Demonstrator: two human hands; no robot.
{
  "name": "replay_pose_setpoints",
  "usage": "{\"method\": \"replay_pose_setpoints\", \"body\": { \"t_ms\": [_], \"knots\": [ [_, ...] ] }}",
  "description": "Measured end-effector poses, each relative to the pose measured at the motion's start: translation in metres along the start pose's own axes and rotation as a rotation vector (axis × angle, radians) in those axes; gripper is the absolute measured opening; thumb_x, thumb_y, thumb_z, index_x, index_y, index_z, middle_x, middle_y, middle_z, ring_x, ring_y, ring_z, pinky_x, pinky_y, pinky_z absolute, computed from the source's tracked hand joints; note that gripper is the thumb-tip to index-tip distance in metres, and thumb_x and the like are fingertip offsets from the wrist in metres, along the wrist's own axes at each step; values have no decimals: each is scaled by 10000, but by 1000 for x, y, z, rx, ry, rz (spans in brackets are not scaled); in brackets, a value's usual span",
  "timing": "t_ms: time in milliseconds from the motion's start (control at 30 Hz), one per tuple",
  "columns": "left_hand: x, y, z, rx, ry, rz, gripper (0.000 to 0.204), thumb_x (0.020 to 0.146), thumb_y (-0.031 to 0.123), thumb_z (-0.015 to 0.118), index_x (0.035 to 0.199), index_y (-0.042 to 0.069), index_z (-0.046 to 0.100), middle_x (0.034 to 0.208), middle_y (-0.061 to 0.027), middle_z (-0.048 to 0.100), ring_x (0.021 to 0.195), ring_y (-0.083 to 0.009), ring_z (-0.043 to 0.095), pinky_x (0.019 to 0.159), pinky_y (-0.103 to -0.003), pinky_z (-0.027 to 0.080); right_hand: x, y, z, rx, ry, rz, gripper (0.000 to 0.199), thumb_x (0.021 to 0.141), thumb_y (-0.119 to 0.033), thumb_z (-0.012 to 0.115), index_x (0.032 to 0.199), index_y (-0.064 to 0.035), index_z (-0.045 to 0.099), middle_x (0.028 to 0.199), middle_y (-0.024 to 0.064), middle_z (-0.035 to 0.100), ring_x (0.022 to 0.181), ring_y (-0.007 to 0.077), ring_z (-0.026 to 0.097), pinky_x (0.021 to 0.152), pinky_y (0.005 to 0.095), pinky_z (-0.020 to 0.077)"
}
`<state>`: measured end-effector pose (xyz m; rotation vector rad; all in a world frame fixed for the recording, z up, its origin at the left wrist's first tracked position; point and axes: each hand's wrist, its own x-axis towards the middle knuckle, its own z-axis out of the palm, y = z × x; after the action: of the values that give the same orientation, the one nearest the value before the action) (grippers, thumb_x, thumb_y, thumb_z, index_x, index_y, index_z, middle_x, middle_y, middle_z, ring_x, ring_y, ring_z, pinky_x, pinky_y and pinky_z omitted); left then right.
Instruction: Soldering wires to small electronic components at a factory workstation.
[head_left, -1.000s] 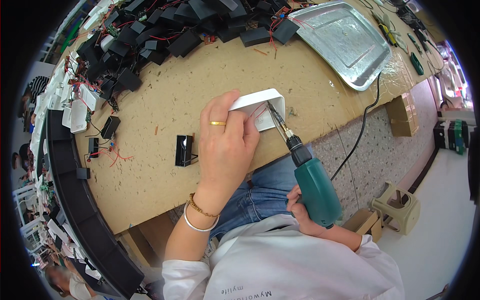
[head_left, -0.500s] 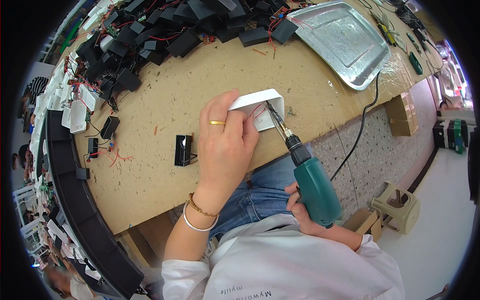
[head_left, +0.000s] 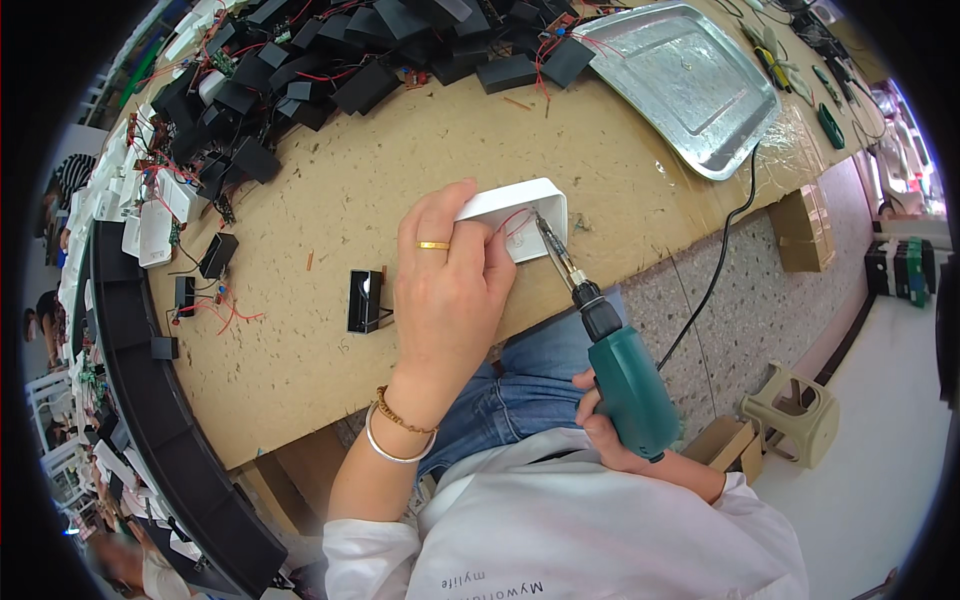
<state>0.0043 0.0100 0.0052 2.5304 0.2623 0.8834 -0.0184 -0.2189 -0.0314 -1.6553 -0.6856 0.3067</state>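
My left hand [head_left: 450,265] is closed on a white plastic housing [head_left: 535,193], tilted with its open side toward me. A thin red wire [head_left: 514,217] curves inside it beside my fingertips. In my right hand [head_left: 602,430], partly hidden behind the tool, is a green soldering gun [head_left: 632,385]. Its metal tip [head_left: 543,222] points up into the housing's opening; whether it touches anything is hard to see. Left of my left hand lies a small open black box [head_left: 364,300], with dark leads running toward my hand.
Black boxes with red wires [head_left: 370,85] are heaped along the far side. A metal tray [head_left: 690,90] lies far right, near pliers [head_left: 773,70]. The black cord [head_left: 715,275] hangs past the table edge. A black conveyor-like rail [head_left: 165,420] borders the left; a stool [head_left: 795,415] stands right.
The soldering gun's tip has drawn back slightly, down and toward me, from the inside of the housing. My left hand and the housing have hardly moved.
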Motion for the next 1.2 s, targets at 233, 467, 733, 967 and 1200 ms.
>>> {"method": "replay_pose_setpoints", "body": {
  "t_ms": [233, 467, 733, 967, 1200],
  "knots": [
    [-1, 0, 1, -5, 5, -6, 110, 723, 5, 654, 784, -4, 562, 1138, -111, 537, 1033, -336, 530, 812, -387, 493, 0, -2, 0, 72, 29, -61, 425, 815, -140, 700, 1124, 43, 473, 656, 10, 607, 529, 82, 568, 496, 202, 427],
    [0, -1, 1, -3, 1, -6, 109, 723, 5, 654, 783, -4, 564, 1135, -110, 539, 1031, -332, 532, 815, -386, 492, -2, 0, -2, -68, -37, -40, 438, 815, -150, 699, 1134, 44, 469, 642, -3, 597, 517, 81, 558, 493, 203, 414],
    [-1, 0, 1, -8, 7, -23, 115, 722, 3, 658, 788, -4, 564, 1134, -112, 541, 1029, -330, 533, 799, -383, 499, 7, -1, 3, -81, 11, -86, 351, 793, -82, 697, 1076, 35, 527, 654, 11, 606, 531, 91, 559, 516, 217, 430],
    [-1, -1, 2, -12, 4, -16, 116, 720, 2, 661, 788, -4, 567, 1136, -112, 540, 1027, -334, 532, 800, -386, 499, 7, -6, 1, -5, -22, 50, 354, 774, -60, 699, 1059, 42, 516, 711, 40, 627, 538, 102, 573, 518, 227, 438],
    [-1, -1, 2, -11, 6, -19, 115, 716, 0, 661, 782, -6, 567, 1130, -115, 540, 1025, -332, 533, 801, -386, 499, 6, -7, 1, -35, 0, 32, 346, 774, -66, 694, 1050, 37, 511, 737, 52, 645, 540, 106, 577, 508, 232, 436]
  ]
}}
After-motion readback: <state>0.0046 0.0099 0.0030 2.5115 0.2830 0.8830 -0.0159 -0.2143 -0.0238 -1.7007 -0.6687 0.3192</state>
